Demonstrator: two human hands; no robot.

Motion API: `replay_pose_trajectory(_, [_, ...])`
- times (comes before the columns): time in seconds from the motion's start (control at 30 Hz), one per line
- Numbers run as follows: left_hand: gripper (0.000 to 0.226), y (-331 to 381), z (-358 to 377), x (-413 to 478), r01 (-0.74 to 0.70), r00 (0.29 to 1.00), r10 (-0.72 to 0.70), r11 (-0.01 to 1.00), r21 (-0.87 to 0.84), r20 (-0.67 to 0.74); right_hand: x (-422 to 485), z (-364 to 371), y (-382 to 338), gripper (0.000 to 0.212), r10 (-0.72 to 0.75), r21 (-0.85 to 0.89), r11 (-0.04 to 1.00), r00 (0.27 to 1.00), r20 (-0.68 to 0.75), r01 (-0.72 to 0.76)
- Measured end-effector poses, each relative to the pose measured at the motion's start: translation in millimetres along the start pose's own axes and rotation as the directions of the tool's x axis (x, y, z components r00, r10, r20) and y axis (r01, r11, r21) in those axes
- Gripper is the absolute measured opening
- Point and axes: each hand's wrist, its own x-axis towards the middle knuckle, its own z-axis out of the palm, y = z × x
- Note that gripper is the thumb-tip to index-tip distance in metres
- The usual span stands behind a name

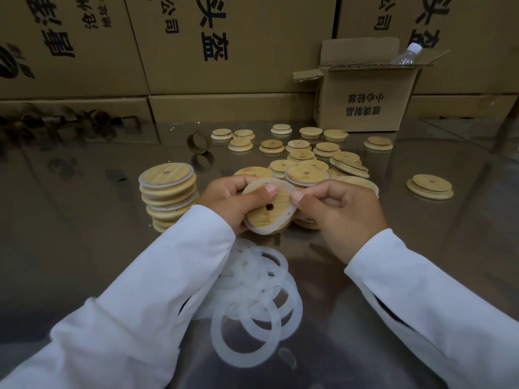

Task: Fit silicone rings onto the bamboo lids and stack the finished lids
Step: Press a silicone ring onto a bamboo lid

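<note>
At the centre of the view, both hands hold 1 bamboo lid above the steel table. The lid is a round, pale golden disc with visible grain and 1 dark hole near its middle, tilted toward the camera. A translucent white silicone ring runs round its rim, showing as a thin pale band at its 12 and 6 o'clock edges.

The left hand grips the lid at its 9 o'clock side, thumb pressed on the top face and fingers curled beneath. The right hand pinches the ring at the lid's 3 o'clock edge between thumb and curled fingers.

At 9 o'clock from the held lid stands a stack of finished lids, white rings showing between the wooden layers. At 6 o'clock, partly under the left sleeve, lies a pile of loose rings, overlapping flat. From 12 to 2 o'clock bare lids lie scattered, some overlapping, stepped side up. A cardboard tape core stands at 11 o'clock. An open carton at 1 o'clock holds a plastic bottle.
</note>
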Motion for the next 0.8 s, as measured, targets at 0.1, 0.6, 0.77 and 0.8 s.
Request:
replay_pose_trajectory(0.1, [0.004,1,0,0,0.028,1.000,-0.028,0.999,-0.036,-0.007,2,0,-3,0.013,0.185,0.156,0.967,0.976,0.111,-0.201])
replay_pose_trajectory(0.6, [0.023,12,3,-11,-0.018,1.000,0.018,0.981,-0.193,-0.004,-4,-5,-9,0.018,-0.031,-0.039,0.999,0.995,0.091,0.035])
replay_pose_trajectory(0.77, [0.031,13,5,-10,0.010,1.000,-0.016,0.953,-0.302,-0.016,-4,-3,-13,0.018,-0.075,-0.022,0.997,0.991,0.113,0.078])
replay_pose_trajectory(0.8, [0.031,13,5,-10,0.008,1.000,-0.015,0.950,-0.313,-0.019,-4,-3,-14,0.017,-0.080,-0.015,0.997,0.989,0.121,0.082])
